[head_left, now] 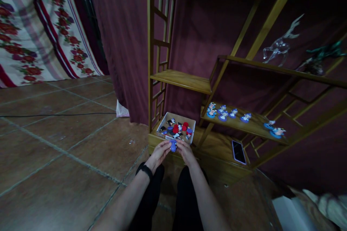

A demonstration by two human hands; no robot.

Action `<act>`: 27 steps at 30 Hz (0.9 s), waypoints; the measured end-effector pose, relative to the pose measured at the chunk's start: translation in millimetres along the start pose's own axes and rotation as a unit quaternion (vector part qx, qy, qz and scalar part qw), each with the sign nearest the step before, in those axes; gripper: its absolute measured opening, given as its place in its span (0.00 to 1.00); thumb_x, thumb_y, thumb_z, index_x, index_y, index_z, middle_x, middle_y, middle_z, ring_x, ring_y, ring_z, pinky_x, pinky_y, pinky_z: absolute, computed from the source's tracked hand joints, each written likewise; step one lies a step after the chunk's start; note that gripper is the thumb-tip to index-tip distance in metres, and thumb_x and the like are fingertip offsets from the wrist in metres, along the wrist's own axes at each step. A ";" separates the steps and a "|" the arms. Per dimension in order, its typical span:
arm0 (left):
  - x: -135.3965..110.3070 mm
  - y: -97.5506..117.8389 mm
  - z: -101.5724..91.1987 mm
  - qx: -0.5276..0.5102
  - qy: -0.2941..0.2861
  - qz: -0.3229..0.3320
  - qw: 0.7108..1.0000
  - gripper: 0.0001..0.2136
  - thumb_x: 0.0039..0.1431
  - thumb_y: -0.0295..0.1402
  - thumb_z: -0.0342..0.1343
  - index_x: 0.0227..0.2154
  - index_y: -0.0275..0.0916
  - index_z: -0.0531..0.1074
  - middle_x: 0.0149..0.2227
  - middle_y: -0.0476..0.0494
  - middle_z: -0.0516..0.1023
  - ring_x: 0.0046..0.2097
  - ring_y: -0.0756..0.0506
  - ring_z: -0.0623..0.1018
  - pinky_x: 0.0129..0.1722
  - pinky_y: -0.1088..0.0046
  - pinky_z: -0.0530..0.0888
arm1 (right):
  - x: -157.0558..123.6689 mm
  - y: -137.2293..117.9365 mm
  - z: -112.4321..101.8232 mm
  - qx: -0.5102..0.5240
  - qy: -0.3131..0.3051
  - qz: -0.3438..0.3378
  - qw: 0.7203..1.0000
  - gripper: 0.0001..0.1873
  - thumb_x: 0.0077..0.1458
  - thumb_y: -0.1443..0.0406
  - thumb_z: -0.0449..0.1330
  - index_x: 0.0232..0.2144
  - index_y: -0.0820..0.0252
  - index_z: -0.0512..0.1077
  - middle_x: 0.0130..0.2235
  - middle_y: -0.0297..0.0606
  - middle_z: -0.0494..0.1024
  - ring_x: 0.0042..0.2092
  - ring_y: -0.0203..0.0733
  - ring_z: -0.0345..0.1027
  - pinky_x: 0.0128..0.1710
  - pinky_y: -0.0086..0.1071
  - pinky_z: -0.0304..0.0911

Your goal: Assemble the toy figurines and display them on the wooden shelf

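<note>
A small purple figurine is held between the fingertips of both my hands, just in front of a cardboard box. My left hand, with a black band on its wrist, grips the figurine from the left. From the right side my right hand pinches it too. The box stands on the lowest shelf and holds several small figurines in red, black, white and purple, jumbled together. Several purple figurines on round bases stand on the shelf to the right, with blue-based ones at that shelf's left end.
The wooden shelf unit rises in front of me. More blue-based figurines stand at the right. A phone lies on the lower shelf. Higher up are a clear deer ornament and a dark green ornament. A cable crosses the tiled floor.
</note>
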State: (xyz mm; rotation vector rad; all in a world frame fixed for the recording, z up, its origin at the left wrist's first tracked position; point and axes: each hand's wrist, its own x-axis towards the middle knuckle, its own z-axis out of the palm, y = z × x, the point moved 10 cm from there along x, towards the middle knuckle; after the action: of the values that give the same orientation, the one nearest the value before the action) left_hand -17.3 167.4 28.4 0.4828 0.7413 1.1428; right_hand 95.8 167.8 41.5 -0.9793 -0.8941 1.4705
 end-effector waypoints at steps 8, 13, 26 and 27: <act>22.6 -22.1 -31.9 -0.021 0.091 -0.072 0.993 0.04 0.47 0.25 0.60 0.23 0.31 0.71 0.21 0.45 0.74 0.21 0.54 0.74 0.24 0.82 0.74 | 7.1 21.4 -3.0 -0.053 0.014 0.029 0.998 0.22 0.37 0.60 0.64 0.39 0.56 0.71 0.33 0.33 0.76 0.27 0.32 0.68 0.29 0.29 0.66; 26.6 -28.8 -39.9 -0.018 0.119 -0.090 0.989 0.05 0.48 0.27 0.59 0.23 0.32 0.69 0.18 0.48 0.70 0.17 0.55 0.70 0.18 0.83 0.72 | 14.6 24.3 -2.3 -0.134 0.022 0.003 0.991 0.17 0.35 0.62 0.64 0.33 0.58 0.73 0.29 0.32 0.76 0.27 0.33 0.67 0.22 0.24 0.62; 31.0 -25.8 -35.9 0.006 0.059 -0.062 0.996 0.04 0.51 0.21 0.54 0.30 0.32 0.70 0.26 0.43 0.75 0.23 0.53 0.75 0.25 0.80 0.75 | 23.7 36.2 -10.5 -0.055 0.093 0.045 0.993 0.16 0.30 0.57 0.66 0.20 0.62 0.70 0.21 0.32 0.73 0.24 0.37 0.70 0.28 0.32 0.69; 31.4 -24.9 -36.5 0.006 0.060 -0.056 0.997 0.04 0.51 0.21 0.54 0.30 0.32 0.70 0.26 0.43 0.75 0.23 0.53 0.75 0.25 0.80 0.75 | 24.2 38.0 -11.5 -0.052 0.099 0.050 0.992 0.15 0.30 0.58 0.66 0.20 0.62 0.69 0.20 0.32 0.73 0.24 0.37 0.70 0.28 0.32 0.68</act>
State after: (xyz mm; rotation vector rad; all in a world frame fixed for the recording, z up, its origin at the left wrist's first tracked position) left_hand -21.5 187.0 -21.9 0.3799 0.8705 1.0686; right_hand 91.0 187.6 -0.3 -1.2396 -0.7921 1.3918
